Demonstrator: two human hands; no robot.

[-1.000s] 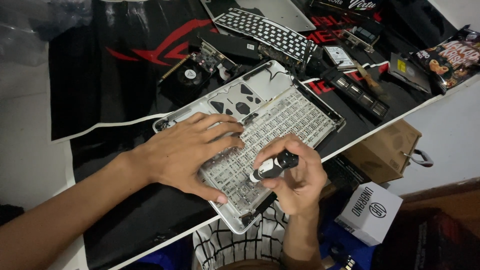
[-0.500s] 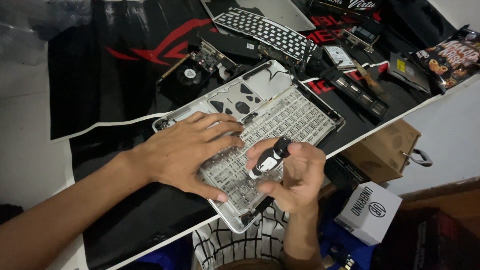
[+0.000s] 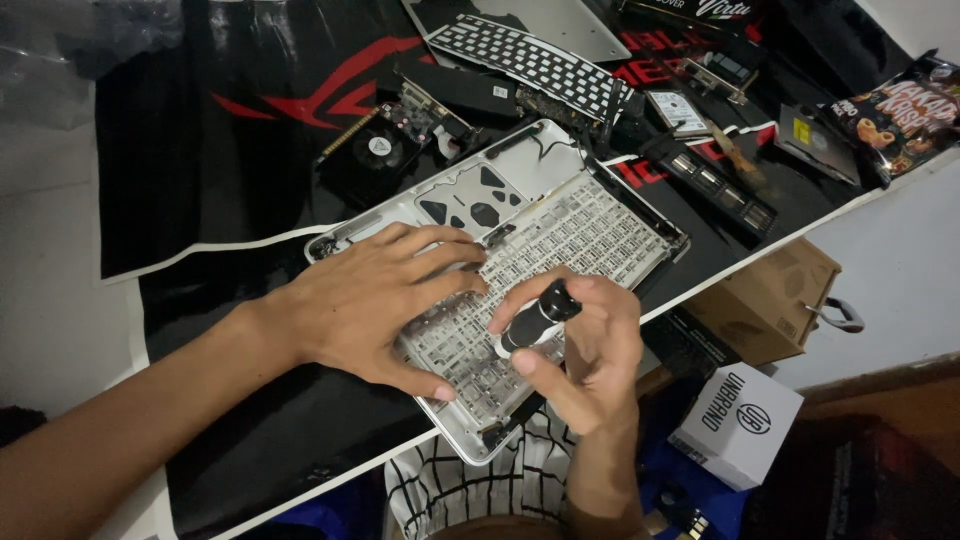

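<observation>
Both hands stay put: right fingers (image 3: 545, 365) still grip screwdriver (image 3: 540, 316), left hand (image 3: 375, 300) flat on case (image 3: 545, 160).

White desk (image 3: 60, 300), most of it under a black mat with red markings (image 3: 180, 130); silver laptop shell (image 3: 560, 170) lies open-side up at mat's centre; fan-cooled circuit card (image 3: 385, 150) just beyond it, far left; perforated keyboard sheet (image 3: 540, 65) far centre; small drive (image 3: 678, 110) and dark memory stick (image 3: 715, 185) to the right; snack packet (image 3: 905, 110) at far right edge.
</observation>
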